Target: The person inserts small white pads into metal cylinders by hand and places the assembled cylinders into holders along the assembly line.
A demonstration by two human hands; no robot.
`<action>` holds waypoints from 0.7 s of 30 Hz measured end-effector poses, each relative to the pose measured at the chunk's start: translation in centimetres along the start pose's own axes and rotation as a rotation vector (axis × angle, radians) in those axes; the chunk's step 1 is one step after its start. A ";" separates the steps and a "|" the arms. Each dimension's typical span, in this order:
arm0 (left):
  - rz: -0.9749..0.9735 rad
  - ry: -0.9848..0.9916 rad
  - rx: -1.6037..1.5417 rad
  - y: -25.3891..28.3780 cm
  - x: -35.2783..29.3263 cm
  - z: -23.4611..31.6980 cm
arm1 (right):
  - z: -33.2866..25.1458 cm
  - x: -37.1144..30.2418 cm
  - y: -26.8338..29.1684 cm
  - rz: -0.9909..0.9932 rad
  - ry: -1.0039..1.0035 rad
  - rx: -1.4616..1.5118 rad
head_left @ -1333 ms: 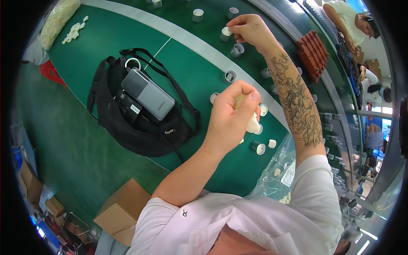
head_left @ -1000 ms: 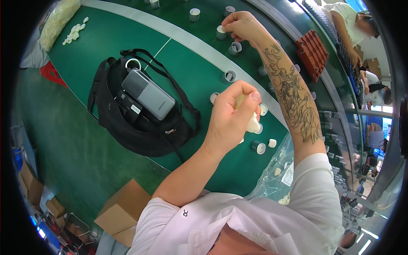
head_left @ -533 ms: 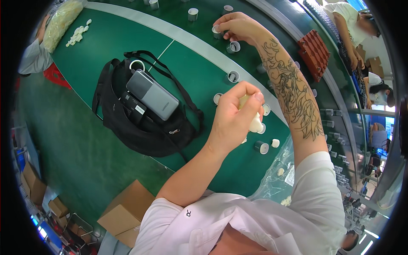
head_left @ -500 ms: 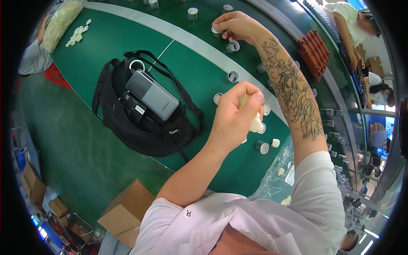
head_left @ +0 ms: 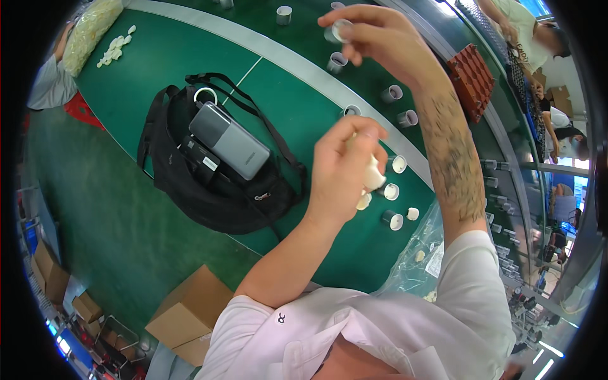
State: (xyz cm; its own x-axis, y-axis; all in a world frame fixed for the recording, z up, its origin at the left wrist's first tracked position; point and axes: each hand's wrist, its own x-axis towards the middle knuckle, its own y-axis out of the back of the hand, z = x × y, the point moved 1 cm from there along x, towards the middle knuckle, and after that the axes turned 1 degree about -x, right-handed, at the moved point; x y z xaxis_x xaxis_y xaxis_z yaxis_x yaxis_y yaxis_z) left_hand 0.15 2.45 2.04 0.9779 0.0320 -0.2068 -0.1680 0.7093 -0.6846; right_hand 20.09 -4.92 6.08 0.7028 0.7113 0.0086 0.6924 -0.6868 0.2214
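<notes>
My left hand (head_left: 347, 170) is closed around several small cream-white plastic pieces (head_left: 374, 175), which show between its fingers over the green tabletop. My right hand (head_left: 383, 39) reaches out past the table's pale edge. Between its thumb and fingers it pinches a small grey cylindrical cup (head_left: 334, 31) with a pale round face, slightly blurred. Beside the left hand stand or lie several like cups with white inside, among them one cup (head_left: 393, 221) near a loose white piece (head_left: 413, 214). Another cup (head_left: 337, 61) is below the right hand.
A black bag (head_left: 221, 206) lies open on the green table, a grey power bank (head_left: 231, 140) on top. A clear plastic bag (head_left: 405, 266) is at the near right. Further off are white pieces (head_left: 114, 50), a full bag (head_left: 92, 35) and a red-brown ribbed block (head_left: 470, 82).
My right hand has lifted slightly with the small cup between its fingers, turning its face this way. Cups on the far dark surface have shifted. The left hand stays nearly in place.
</notes>
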 end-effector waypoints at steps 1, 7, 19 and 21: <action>0.052 0.037 -0.075 -0.2 0.0 0.3 | -2.1 -2.2 -0.3 0.002 -0.035 -0.066; -0.039 0.057 -0.353 0.2 0.5 -0.2 | -5.9 -11.6 -2.8 0.052 -0.050 0.071; -0.255 -0.169 -0.130 -0.9 -0.1 -1.5 | -5.8 -18.6 -4.5 0.440 0.088 -0.383; -0.236 -0.212 -0.068 -1.1 -0.1 -1.7 | -5.5 -19.1 -4.7 0.483 0.109 -0.396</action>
State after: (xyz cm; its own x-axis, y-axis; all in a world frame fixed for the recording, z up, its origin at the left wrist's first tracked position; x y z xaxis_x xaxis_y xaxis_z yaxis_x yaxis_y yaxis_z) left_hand -0.01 0.47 1.59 0.9939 0.0229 0.1082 0.0655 0.6661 -0.7430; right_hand 2.50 -14.50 10.21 0.8857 0.3606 0.2924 0.1736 -0.8414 0.5118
